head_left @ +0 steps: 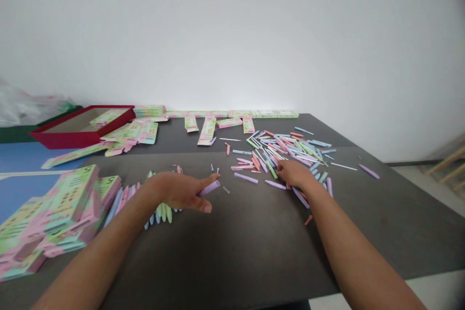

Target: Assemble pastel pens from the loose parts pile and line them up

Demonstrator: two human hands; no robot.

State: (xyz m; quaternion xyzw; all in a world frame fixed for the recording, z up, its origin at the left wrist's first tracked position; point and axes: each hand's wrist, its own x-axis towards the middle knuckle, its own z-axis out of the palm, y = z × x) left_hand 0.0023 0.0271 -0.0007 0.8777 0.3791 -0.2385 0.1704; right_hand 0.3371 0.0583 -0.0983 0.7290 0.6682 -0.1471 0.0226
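My left hand (181, 190) hovers over the dark table (254, 242) at centre left, fingers pinched on a purple pen barrel (209, 188). Behind it lies a row of several pastel pens (160, 210). My right hand (296, 174) reaches into a scattered pile of pastel pen parts (286, 150), in pink, green, blue and purple. Its fingers curl down among the pieces; what they hold is hidden.
Stacks of green and pink flat cartons (54, 213) lie at the near left. A red box (82, 126) sits at the far left, with more cartons (218, 123) along the back edge. A white wall rises behind. The table's right edge drops to the floor.
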